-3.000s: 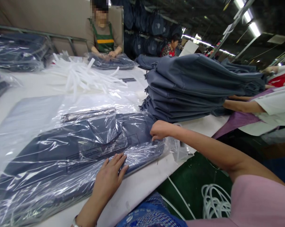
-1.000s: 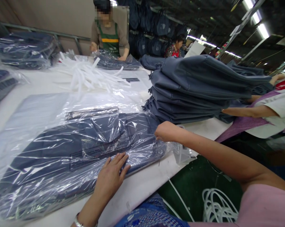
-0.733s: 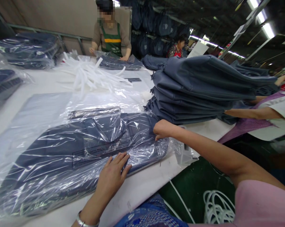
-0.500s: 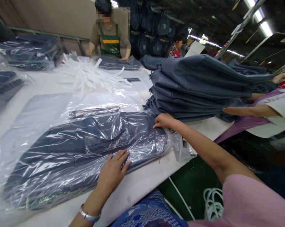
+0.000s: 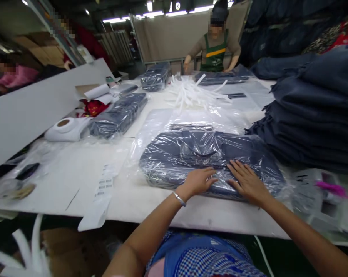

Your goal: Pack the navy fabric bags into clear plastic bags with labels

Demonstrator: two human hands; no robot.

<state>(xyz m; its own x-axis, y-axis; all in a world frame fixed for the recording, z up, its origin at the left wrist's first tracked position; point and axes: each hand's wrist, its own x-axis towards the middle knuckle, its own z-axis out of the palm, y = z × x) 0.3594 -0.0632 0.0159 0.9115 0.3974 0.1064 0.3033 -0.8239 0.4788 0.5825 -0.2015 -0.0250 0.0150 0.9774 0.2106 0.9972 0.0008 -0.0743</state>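
Note:
A folded dark-blue bag in a clear plastic bag (image 5: pixel 203 156) lies on the white table (image 5: pixel 76 173) in front of me. My left hand (image 5: pixel 197 181) rests flat on its near edge, fingers stretched out. Beside it my right hand (image 5: pixel 247 182) presses flat on the same package, fingers spread. Neither hand grips anything.
A tall stack of dark-blue bags (image 5: pixel 318 111) stands at the right. Packed bags (image 5: pixel 119 115), a white tape roll (image 5: pixel 66 129), a label strip (image 5: pixel 100 196) and white plastic strips (image 5: pixel 191 92) lie further off. A person in a green apron (image 5: pixel 214 46) works at the far end.
The view has swung left. My right hand came off the package's far right corner and now lies flat near my left hand on the near edge.

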